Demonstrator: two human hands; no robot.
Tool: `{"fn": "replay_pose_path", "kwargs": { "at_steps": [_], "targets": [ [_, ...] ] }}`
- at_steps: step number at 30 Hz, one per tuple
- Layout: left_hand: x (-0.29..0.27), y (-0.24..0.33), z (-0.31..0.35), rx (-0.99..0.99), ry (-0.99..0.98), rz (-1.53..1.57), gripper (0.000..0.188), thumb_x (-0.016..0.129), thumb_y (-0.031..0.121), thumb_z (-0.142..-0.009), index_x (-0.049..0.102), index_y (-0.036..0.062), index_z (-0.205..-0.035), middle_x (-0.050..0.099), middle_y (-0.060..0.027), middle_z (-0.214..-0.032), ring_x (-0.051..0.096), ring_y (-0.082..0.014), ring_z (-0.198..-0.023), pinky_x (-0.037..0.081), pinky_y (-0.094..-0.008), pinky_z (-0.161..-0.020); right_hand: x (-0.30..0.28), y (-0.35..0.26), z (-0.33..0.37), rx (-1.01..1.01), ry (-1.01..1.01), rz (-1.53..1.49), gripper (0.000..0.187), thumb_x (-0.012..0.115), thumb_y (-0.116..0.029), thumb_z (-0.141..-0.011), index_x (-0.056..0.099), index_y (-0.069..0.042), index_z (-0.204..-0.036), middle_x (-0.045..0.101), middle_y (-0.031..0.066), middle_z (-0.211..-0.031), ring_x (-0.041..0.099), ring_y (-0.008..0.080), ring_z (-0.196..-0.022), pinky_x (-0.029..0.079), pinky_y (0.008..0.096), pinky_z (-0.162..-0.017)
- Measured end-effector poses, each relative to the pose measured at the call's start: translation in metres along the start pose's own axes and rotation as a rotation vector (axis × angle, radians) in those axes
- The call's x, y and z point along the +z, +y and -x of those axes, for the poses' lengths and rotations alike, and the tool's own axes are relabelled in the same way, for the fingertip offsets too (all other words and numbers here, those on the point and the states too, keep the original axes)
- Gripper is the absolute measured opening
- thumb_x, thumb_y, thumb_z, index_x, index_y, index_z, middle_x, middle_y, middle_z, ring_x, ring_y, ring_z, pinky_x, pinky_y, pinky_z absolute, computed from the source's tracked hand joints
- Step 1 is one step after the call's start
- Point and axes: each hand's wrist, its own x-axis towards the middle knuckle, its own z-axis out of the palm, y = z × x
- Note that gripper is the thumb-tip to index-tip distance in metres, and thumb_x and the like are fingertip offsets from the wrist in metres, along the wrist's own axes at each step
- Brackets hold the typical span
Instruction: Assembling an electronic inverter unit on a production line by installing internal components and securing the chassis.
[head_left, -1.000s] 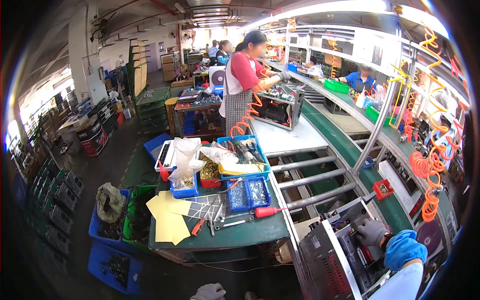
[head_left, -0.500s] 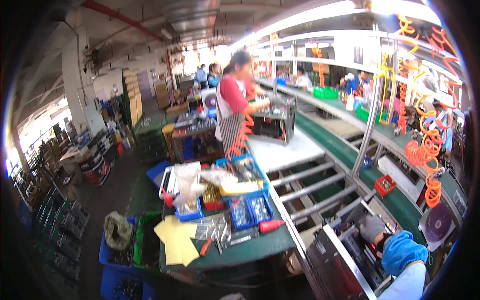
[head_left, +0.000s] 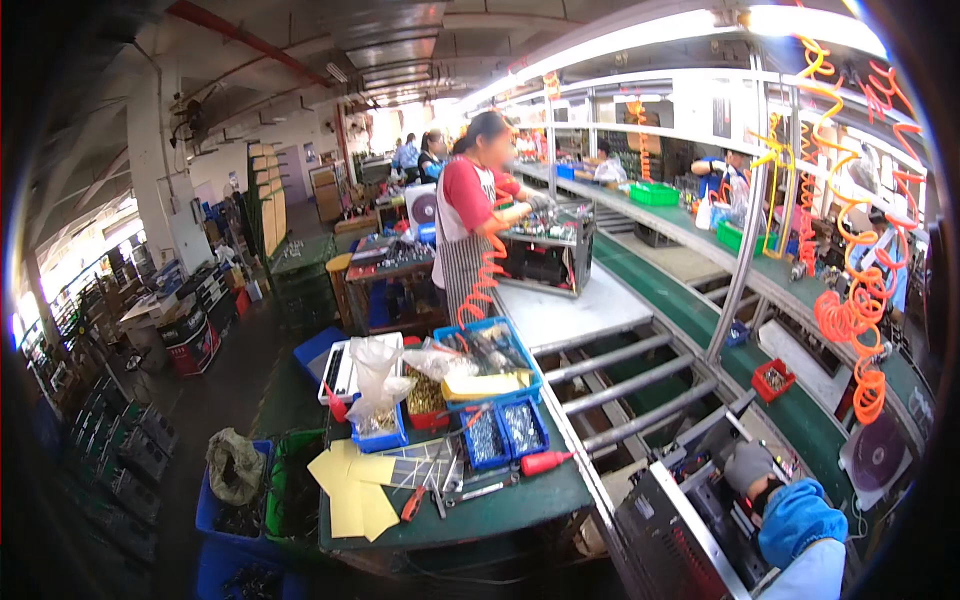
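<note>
My right hand [head_left: 748, 467], in a grey glove with a blue sleeve cover [head_left: 800, 522] on the arm, reaches over an open black metal case [head_left: 672, 540] at the lower right. The case has a bright metal rim, with dark parts and wiring inside. The hand is at these inner parts, near the far side of the case. Its fingers are not clear enough to show whether they grip anything. My left hand is out of the picture.
A green bench [head_left: 545, 497] on the left carries blue bins of screws [head_left: 503, 433], yellow sheets [head_left: 352, 490], a screwdriver [head_left: 412, 505] and a red bottle [head_left: 545, 462]. Metal rollers [head_left: 625, 400] lead to a co-worker [head_left: 475, 210] at another case. Orange coiled hoses [head_left: 850, 320] hang at right.
My right hand and the case show slightly shifted, the hand a little lower in the picture. A grey shape at the bottom edge is gone from view. The co-worker's head has moved slightly.
</note>
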Motion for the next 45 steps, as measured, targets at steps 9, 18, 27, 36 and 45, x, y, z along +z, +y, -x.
{"fn": "replay_pose_path", "kwargs": {
  "at_steps": [9, 18, 27, 36, 45],
  "targets": [
    [-0.036, 0.045, 0.001, 0.06, 0.294, 0.303, 0.034, 0.056, 0.038, -0.085, 0.074, 0.0092, -0.09, 0.067, -0.0219, -0.102, 0.063, -0.0389, -0.101, 0.05, -0.0481, -0.088, -0.039, 0.011, 0.016, -0.553, -0.135, 0.157, 0.029, 0.064, -0.032, -0.08, 0.067, -0.008, -0.097, 0.062, 0.0239, -0.101, 0.063, 0.0403, -0.093, 0.053, 0.0485, -0.081],
    [-0.024, 0.031, -0.004, -0.029, 0.241, 0.357, 0.034, 0.061, 0.036, -0.079, 0.073, 0.0087, -0.096, 0.067, -0.0229, -0.105, 0.062, -0.0399, -0.1, 0.048, -0.0486, -0.089, -0.017, 0.009, 0.016, -0.381, 0.065, -0.024, 0.016, 0.06, -0.022, -0.079, 0.069, -0.009, -0.085, 0.065, 0.0196, -0.09, 0.063, 0.0379, -0.088, 0.052, 0.0477, -0.076],
    [-0.033, 0.025, 0.006, -0.013, 0.304, 0.199, 0.034, 0.057, 0.039, -0.088, 0.074, 0.0102, -0.093, 0.068, -0.0187, -0.094, 0.065, -0.0355, -0.093, 0.051, -0.0454, -0.081, -0.067, -0.03, 0.015, -0.045, -0.265, 0.055, 0.043, 0.053, -0.041, -0.085, 0.072, -0.003, -0.092, 0.068, 0.0239, -0.099, 0.064, 0.0422, -0.097, 0.049, 0.0479, -0.092],
    [-0.03, -0.025, 0.054, -0.289, 0.279, 0.219, 0.04, 0.057, 0.039, -0.083, 0.072, 0.0075, -0.101, 0.068, -0.0197, -0.108, 0.063, -0.0377, -0.105, 0.05, -0.0459, -0.09, -0.276, -0.222, 0.144, -1.638, -0.126, -1.148, 0.057, 0.064, -0.056, -0.082, 0.064, 0.002, -0.079, 0.061, 0.0136, -0.076, 0.06, 0.0255, -0.068, 0.047, 0.0359, -0.06],
    [0.053, -0.023, 0.17, -0.224, 0.291, 0.03, 0.039, 0.064, 0.039, -0.082, 0.07, 0.0064, -0.103, 0.07, -0.017, -0.103, 0.066, -0.0343, -0.096, 0.052, -0.0434, -0.082, -0.287, -0.315, 0.135, -2.408, -0.97, -1.167, 0.03, 0.069, -0.028, -0.083, 0.065, 0.001, -0.079, 0.066, 0.0138, -0.082, 0.067, 0.0238, -0.068, 0.054, 0.0316, -0.055]
  ]
}}
